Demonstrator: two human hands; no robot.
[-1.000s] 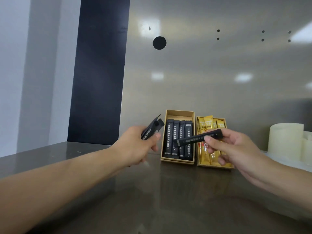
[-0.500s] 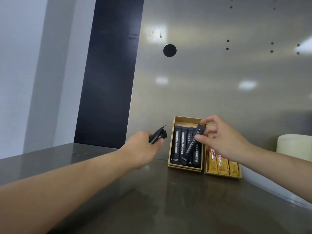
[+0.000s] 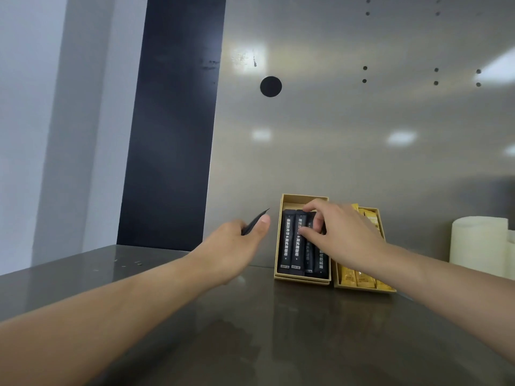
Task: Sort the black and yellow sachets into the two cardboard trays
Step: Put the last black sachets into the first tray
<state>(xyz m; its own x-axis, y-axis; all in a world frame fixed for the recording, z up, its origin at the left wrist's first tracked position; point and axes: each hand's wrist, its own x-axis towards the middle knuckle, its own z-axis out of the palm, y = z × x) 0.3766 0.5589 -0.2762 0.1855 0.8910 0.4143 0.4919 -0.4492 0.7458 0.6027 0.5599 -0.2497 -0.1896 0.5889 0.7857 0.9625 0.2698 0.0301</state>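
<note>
Two cardboard trays stand side by side against the steel back wall. The left tray (image 3: 302,280) holds several black sachets (image 3: 289,246) lying lengthwise. The right tray (image 3: 362,289) holds yellow sachets (image 3: 359,277), partly hidden by my right wrist. My right hand (image 3: 341,236) is over the left tray, thumb and curled fingers pinching a black sachet (image 3: 317,227) that lies among the others. My left hand (image 3: 238,242) hovers just left of that tray and grips a black sachet (image 3: 255,222) that pokes up past the thumb; how many it holds is hidden.
A white cylinder (image 3: 477,243) stands at the right by the wall, close to the yellow tray. The dark steel tabletop (image 3: 278,330) stretches toward me. A dark vertical panel (image 3: 172,121) rises behind the table's left end.
My right hand carried its black sachet from in front of the trays down into the left tray. My left hand shifted slightly toward the tray. The camera tilted up.
</note>
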